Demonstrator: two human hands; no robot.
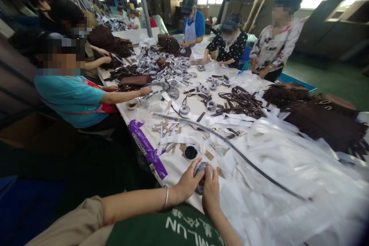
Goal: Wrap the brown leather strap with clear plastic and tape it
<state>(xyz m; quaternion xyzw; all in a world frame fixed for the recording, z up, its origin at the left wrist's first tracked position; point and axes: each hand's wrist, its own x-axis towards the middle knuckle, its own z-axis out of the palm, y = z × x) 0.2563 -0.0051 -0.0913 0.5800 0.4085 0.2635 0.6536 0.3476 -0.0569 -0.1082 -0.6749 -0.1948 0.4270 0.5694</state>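
Observation:
At the near edge of the table, my left hand (186,183) and my right hand (211,193) are closed round a coiled strap (201,167) wrapped in grey-and-white material. The thumbs press on its top and hide part of the coil. Just beyond my left fingers stands a small round cup (190,152) with something dark inside. Flat tan card pieces (209,155) lie close to both hands. White strips (178,138) are scattered behind the cup.
A long dark flexible rod (230,147) crosses the table. White plastic bags (288,169) are heaped at the right. Brown straps (242,100), a heap of grey coils (170,63) and brown bags (308,119) lie farther off. Several co-workers surround the table; purple packaging (148,150) sits along the left edge.

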